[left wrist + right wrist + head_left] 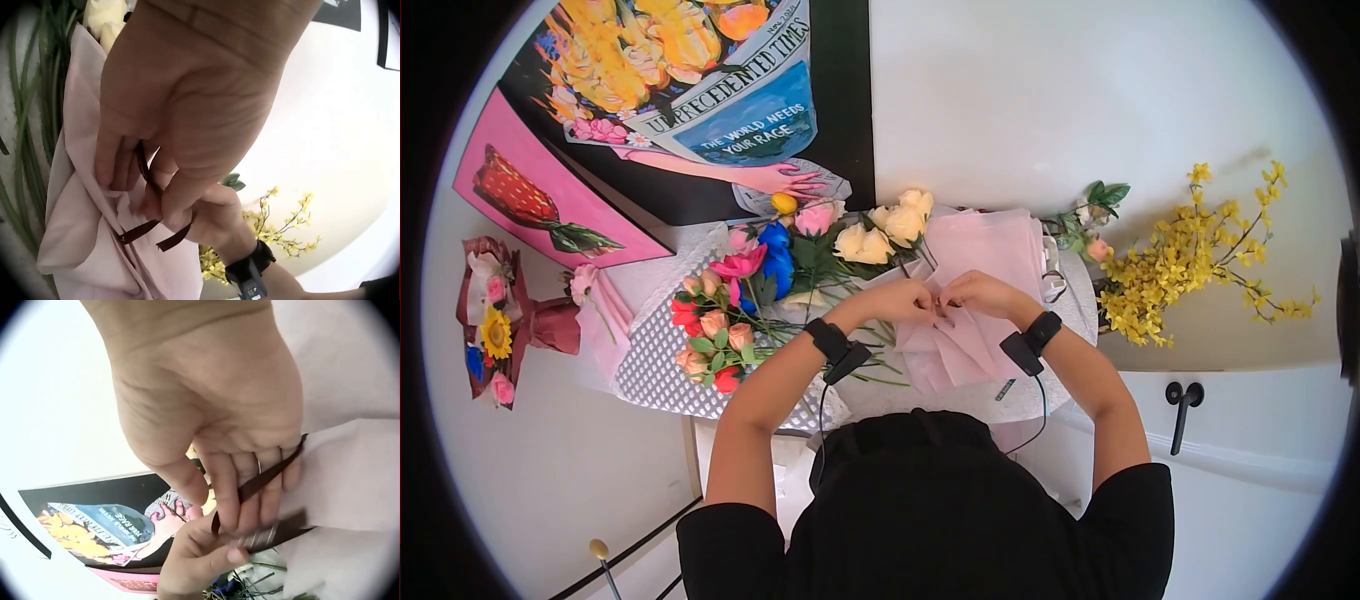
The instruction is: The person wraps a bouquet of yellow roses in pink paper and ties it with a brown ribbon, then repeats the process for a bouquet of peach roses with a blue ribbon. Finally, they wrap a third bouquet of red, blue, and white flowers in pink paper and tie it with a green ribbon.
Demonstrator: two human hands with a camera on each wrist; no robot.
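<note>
Pink wrapping paper [990,250] lies gathered into folds on the table. Over its gathered middle, the left hand [905,300] and the right hand [985,295] meet. A dark brown ribbon [269,477] runs across the right hand's curled fingers [250,506] in the right wrist view. Thumb and fingers of the left hand [187,119] pinch the ribbon [142,231] in the left wrist view, its short ends sticking out beside the paper [81,231]. What lies inside the paper is hidden.
Left of the paper lie cream roses [890,225], blue flowers [777,260], and pink and red ones with long stems. Yellow blossom branches [1165,270] stand right. Behind is a painted poster [750,110]; a wrapped bouquet [500,320] is far left. A small dark strip [1005,390] lies near the front edge.
</note>
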